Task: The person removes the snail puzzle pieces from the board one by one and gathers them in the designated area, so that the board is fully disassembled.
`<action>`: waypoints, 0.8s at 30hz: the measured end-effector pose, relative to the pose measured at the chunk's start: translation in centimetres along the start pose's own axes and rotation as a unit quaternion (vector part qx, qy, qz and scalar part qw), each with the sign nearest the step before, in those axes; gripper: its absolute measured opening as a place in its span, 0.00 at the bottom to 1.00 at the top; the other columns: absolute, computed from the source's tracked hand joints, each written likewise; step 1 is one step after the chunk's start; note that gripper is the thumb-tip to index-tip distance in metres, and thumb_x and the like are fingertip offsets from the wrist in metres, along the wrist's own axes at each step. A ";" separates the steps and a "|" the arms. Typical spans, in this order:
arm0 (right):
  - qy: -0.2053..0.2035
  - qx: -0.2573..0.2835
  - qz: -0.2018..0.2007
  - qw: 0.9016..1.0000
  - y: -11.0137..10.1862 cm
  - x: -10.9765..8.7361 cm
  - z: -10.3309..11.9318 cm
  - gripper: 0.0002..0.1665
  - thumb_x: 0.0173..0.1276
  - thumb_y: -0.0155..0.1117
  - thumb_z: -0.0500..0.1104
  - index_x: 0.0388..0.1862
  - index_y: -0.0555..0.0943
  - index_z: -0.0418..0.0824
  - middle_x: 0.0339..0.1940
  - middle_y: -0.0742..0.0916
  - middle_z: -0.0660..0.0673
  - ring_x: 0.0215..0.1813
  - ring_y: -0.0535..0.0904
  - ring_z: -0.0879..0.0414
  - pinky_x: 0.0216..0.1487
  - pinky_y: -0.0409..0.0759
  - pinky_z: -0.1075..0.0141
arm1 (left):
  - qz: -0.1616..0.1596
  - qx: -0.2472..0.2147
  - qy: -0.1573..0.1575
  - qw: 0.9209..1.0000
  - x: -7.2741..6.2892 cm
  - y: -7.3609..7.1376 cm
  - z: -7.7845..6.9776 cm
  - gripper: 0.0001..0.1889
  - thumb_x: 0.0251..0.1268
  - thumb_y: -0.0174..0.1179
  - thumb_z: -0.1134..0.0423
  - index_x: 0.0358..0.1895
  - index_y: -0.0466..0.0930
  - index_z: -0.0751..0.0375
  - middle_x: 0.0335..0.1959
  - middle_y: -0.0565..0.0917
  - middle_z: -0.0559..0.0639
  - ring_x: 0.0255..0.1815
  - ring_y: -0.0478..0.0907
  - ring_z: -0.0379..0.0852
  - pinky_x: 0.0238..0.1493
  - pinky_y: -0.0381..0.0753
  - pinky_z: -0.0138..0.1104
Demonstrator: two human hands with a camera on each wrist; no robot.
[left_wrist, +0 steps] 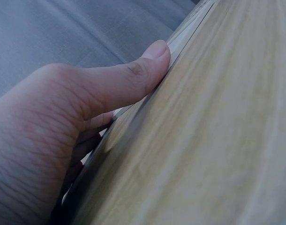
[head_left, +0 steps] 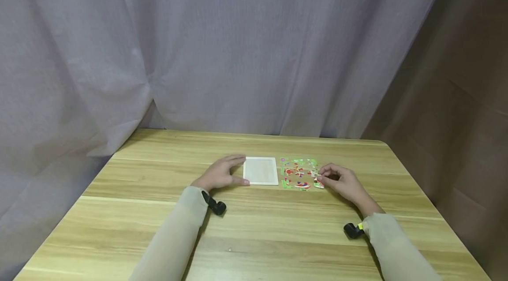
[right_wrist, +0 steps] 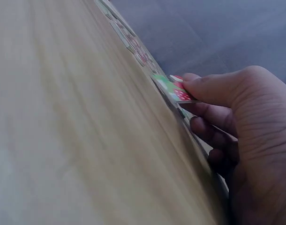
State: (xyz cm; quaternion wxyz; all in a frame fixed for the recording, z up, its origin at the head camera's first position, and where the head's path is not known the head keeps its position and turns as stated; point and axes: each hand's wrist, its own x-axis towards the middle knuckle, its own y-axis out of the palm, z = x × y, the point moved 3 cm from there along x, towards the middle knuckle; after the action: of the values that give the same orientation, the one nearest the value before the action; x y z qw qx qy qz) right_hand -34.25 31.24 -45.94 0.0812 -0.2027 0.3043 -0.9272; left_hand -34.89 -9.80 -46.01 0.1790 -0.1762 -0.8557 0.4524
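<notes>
In the head view, a square white-rimmed puzzle tray (head_left: 260, 183) lies flat on the table. My left hand (head_left: 220, 174) is spread along its left side, thumb at the near corner and fingers toward the far one. The left wrist view shows the straight thumb (left_wrist: 154, 58) touching the tray's edge. To the right of the tray, colourful puzzle pieces (head_left: 297, 172) lie in rows. My right hand (head_left: 344, 182) pinches a puzzle piece (right_wrist: 171, 86) between thumb and fingers at the right end of the rows. That piece is green, red and white and is tilted.
The wooden table (head_left: 254, 237) carries the tray and the pieces near its far edge. A grey curtain (head_left: 238, 51) hangs behind it, and darker cloth (head_left: 460, 140) hangs on the right. Small black wrist cameras stick out from both sleeves.
</notes>
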 end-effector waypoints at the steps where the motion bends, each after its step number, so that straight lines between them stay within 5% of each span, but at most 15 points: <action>1: 0.002 -0.001 0.007 1.000 0.0 0.0 0.0 0.09 0.66 0.74 0.46 0.41 0.85 0.44 0.32 0.87 0.47 0.37 0.82 0.57 0.40 0.78 0.71 | -0.001 -0.001 0.001 1.000 0.0 0.0 0.0 0.50 0.52 0.68 0.30 0.77 0.65 0.51 0.78 0.64 0.45 0.78 0.58 0.48 0.77 0.54 0.50; 18: 0.008 -0.018 0.072 0.997 1.0 -0.8 -0.8 0.08 0.67 0.73 0.46 0.42 0.85 0.47 0.39 0.85 0.49 0.42 0.78 0.55 0.44 0.77 0.67 | 0.008 0.010 -0.002 1.000 -0.4 0.7 0.5 0.52 0.51 0.65 0.27 0.77 0.64 0.51 0.78 0.63 0.44 0.78 0.58 0.48 0.77 0.55 0.49; 24: 0.000 -0.012 0.067 0.998 0.5 -0.2 -0.4 0.08 0.68 0.72 0.46 0.42 0.85 0.47 0.39 0.86 0.48 0.42 0.78 0.54 0.42 0.76 0.66 | -0.004 0.006 0.006 1.000 -0.1 0.0 0.1 0.51 0.52 0.67 0.29 0.76 0.65 0.52 0.78 0.64 0.45 0.77 0.58 0.50 0.77 0.55 0.51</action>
State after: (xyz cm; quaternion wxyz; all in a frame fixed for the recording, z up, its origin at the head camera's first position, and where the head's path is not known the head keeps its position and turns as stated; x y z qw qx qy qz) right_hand -34.20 31.10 -46.59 0.1409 -0.1824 0.3281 -0.9161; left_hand -34.87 -9.87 -46.06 0.1866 -0.1743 -0.8528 0.4556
